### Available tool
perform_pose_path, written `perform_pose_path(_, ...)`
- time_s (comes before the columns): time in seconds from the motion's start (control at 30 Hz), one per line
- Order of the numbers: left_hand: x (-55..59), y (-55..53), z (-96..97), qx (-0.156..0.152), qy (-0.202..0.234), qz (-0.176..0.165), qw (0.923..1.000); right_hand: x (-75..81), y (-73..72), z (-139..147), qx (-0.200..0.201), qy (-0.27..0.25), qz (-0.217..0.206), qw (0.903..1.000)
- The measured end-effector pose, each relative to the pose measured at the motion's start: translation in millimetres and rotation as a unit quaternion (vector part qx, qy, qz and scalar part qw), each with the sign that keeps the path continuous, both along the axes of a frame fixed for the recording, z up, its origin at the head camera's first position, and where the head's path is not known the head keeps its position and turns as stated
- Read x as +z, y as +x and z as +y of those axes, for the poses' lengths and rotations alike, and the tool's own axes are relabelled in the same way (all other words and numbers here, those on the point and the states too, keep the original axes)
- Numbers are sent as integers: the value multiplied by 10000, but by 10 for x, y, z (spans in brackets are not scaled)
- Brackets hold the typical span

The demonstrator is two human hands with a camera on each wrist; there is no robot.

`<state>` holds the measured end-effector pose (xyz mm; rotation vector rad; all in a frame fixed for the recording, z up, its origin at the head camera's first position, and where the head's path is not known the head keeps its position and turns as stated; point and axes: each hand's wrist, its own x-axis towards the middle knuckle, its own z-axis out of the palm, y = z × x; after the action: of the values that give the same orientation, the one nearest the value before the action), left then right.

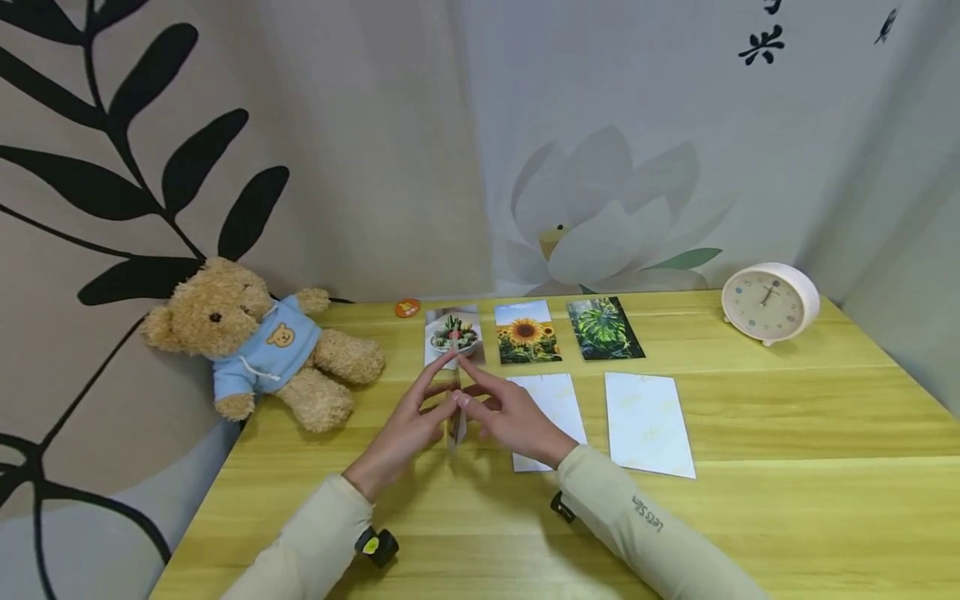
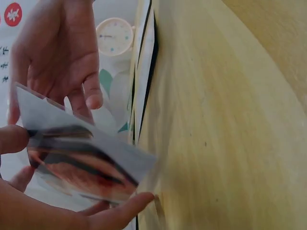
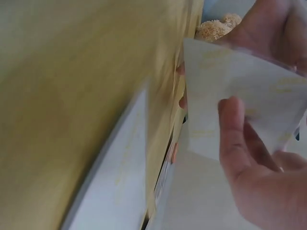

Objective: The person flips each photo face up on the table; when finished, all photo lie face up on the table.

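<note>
In the head view a picture card point(image 1: 454, 429) stands nearly upright, edge-on, between the two hands. My left hand point(image 1: 405, 429) grips it by its edges, thumb at one edge and fingertips along another. A reddish-brown and dark picture point(image 2: 79, 170), partly blurred by glare, faces the left wrist view. On the other side, my right hand point(image 1: 521, 417) touches the card's white back point(image 3: 206, 72) with fairly straight fingers. Just beyond the hands lies a cactus picture card point(image 1: 468, 321), partly covered by fingertips. A white face-down card point(image 1: 551, 408) lies beneath the right hand.
Behind lie a sunflower card point(image 1: 527, 333) and a green leaf card point(image 1: 603, 329). Another white card point(image 1: 651, 425) is at the right. A teddy bear point(image 1: 270, 342) in blue leans at the left, a round clock point(image 1: 765, 304) stands at the right, and an orange sticker point(image 1: 407, 308) lies by the back edge.
</note>
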<state>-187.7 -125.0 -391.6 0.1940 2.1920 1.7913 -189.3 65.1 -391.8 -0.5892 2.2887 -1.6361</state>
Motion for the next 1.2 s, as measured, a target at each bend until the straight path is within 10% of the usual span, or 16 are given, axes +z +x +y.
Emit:
perform_pose_path(0.7, 182, 100, -63, 466, -1213, 623, 9896, -14, -98, 177, -1132, -886, 520, 9882)
perform_pose_path(1.2, 195, 140, -237, 437, -1174, 666, 9899, -104, -95, 138, -1901, -727, 656, 9769)
